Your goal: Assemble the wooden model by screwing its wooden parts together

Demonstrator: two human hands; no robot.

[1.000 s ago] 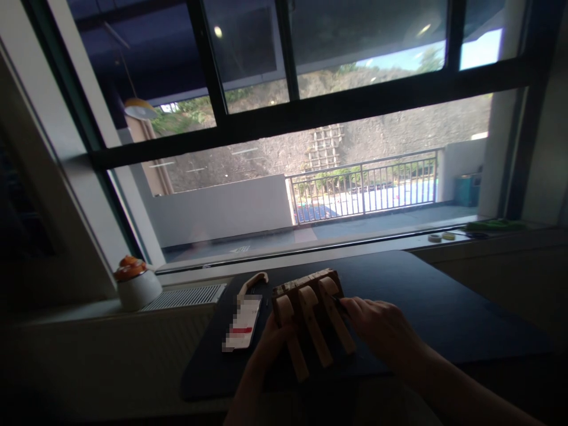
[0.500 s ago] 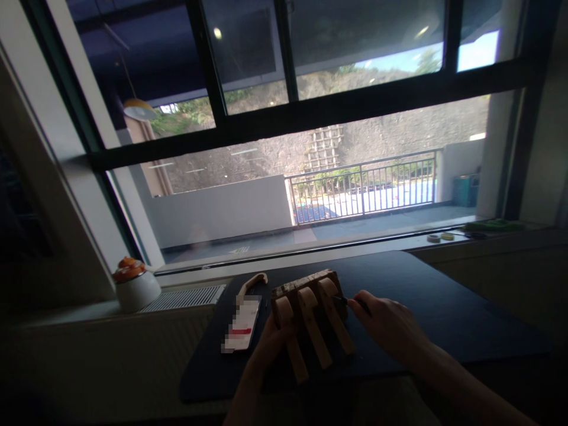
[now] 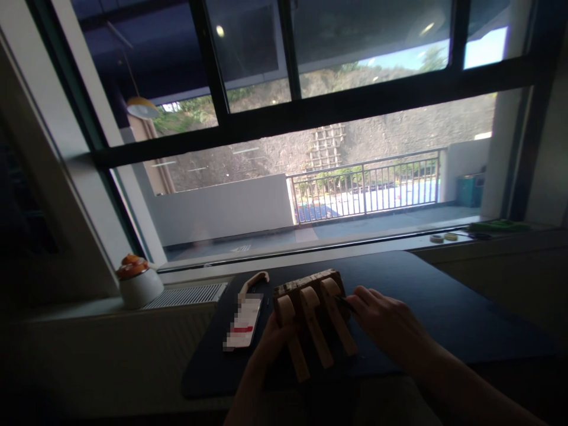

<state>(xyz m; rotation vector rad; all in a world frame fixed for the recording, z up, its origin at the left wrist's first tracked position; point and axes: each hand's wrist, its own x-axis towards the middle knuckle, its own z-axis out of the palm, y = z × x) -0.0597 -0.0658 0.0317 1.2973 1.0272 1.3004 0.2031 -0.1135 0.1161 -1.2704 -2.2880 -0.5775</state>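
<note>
A dark wooden block with a rough, bark-like edge (image 3: 310, 283) stands tilted on the table, with three pale wooden hooks across its face: a left one (image 3: 299, 358), a middle one (image 3: 320, 340) and a right one (image 3: 341, 331). My left hand (image 3: 273, 340) is closed around the block's left side, by the left hook. Fingers of my right hand (image 3: 379, 310) pinch a thin dark tool (image 3: 347, 300), whose tip reaches the right hook near its curled top. Shadow hides the tool's exact kind.
Left of the block, a phone (image 3: 244, 325) lies on the dark table (image 3: 426, 302), with a loose curved wooden piece (image 3: 255, 280) behind it. A white jar with an orange top (image 3: 139, 287) sits on the sill. Tape rolls (image 3: 437, 238) lie at the window's right.
My right hand has shifted slightly at the right hook, the tool still in its fingers. My left hand keeps its hold on the block. The whole view has moved a little.
</note>
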